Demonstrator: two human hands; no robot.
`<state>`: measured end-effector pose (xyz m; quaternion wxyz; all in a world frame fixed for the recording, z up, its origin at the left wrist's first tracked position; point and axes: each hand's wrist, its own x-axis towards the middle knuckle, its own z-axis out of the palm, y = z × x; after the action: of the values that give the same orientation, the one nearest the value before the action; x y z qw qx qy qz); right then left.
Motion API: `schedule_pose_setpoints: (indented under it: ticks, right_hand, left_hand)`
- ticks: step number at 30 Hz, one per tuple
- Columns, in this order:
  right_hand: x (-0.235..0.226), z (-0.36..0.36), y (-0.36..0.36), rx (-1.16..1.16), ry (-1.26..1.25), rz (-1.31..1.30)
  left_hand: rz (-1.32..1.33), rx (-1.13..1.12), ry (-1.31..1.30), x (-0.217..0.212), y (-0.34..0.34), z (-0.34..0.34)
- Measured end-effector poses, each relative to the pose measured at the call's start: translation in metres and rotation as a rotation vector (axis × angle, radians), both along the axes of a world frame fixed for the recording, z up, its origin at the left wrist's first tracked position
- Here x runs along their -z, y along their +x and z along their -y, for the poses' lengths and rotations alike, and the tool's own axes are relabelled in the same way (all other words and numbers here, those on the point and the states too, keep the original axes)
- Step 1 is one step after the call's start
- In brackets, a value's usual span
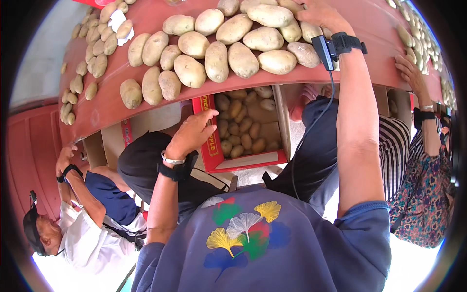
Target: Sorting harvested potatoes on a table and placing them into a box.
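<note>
Head view, potato (269,16), long axis crosswise, empty left hand (191,134) half-open, right hand (322,13) beside, grip unclear

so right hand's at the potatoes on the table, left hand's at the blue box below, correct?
Not blue: the head view shows a red box. The rest holds: right hand at the potatoes on the table, left hand at the box below.

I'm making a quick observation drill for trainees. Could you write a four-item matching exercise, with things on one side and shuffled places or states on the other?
1. Left hand
2. Right hand
3. Cardboard box
4. Bracelet

A. Among potatoes on the tabletop
B. Silver-coloured, around a wrist
C. By the box's left side
D. Open, with potatoes inside

Pairs: 1-C, 2-A, 3-D, 4-B
</note>
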<state>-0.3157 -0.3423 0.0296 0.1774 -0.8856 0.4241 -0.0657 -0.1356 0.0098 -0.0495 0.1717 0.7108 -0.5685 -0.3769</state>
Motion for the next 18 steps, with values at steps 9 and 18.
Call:
schedule_pose_setpoints:
  ticks: [9, 18]
  right_hand:
    - [0.023, -0.009, -0.009, -0.052, -0.309, 0.345]
    - [0.029, 0.018, -0.018, -0.279, 0.335, 0.333]
  left_hand:
    - [0.055, 0.068, 0.096, 0.045, 0.008, 0.023]
    - [0.115, -0.025, 0.143, 0.104, 0.009, 0.03]
